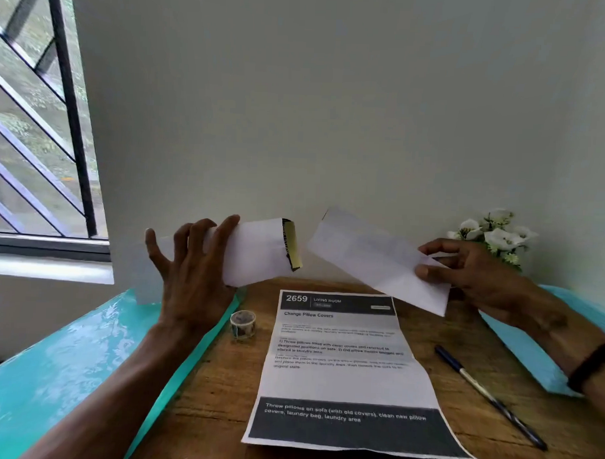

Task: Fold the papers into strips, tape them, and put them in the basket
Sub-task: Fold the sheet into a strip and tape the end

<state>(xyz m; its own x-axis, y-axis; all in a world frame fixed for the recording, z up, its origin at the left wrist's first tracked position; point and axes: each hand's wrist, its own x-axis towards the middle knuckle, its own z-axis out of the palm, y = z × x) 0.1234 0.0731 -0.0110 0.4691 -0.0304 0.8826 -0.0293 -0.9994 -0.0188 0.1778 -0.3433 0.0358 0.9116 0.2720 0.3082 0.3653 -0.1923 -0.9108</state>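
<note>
My left hand (190, 270) holds a folded white paper (259, 252) up above the table's back left, fingers spread across it; a dark printed edge shows at its right end. My right hand (464, 269) pinches the right end of a second folded white paper strip (372, 255), which slants down to the right in the air. A printed sheet (347, 375) headed "Change Pillow Covers" lies flat on the wooden table (427, 336). A small roll of clear tape (243, 324) stands just left of that sheet. No basket is in view.
A dark pen (487, 393) lies on the table right of the printed sheet. Turquoise chair arms or edges (67, 358) flank the table on both sides. White flowers (496, 232) stand at the back right against the wall. A barred window (41, 117) is at the left.
</note>
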